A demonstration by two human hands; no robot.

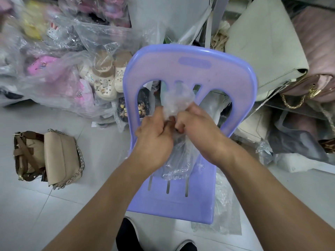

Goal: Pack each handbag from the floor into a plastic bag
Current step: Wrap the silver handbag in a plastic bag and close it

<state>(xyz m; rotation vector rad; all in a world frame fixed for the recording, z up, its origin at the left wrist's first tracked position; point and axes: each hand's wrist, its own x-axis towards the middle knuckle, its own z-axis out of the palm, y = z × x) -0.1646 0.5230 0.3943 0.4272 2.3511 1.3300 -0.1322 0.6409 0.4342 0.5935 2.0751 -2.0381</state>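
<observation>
A clear plastic bag (178, 98) with something dark inside rests on the seat of a purple plastic chair (190, 66). My left hand (155, 134) and my right hand (197, 129) are both closed on the bag's gathered top, knuckles almost touching. What is in the bag is mostly hidden by my hands and the crumpled plastic. On the floor tiles to the left lie two handbags side by side: a beige one with a silver chain (61, 158) and a tan one with brown straps (27, 154).
Heaps of plastic-wrapped shoes (107, 77) and toys fill the back left. Stacked cream and pink handbags (268, 46) stand at the right. Loose plastic bags (223, 211) lie beside the chair. My shoes (126, 234) are at the chair's front edge.
</observation>
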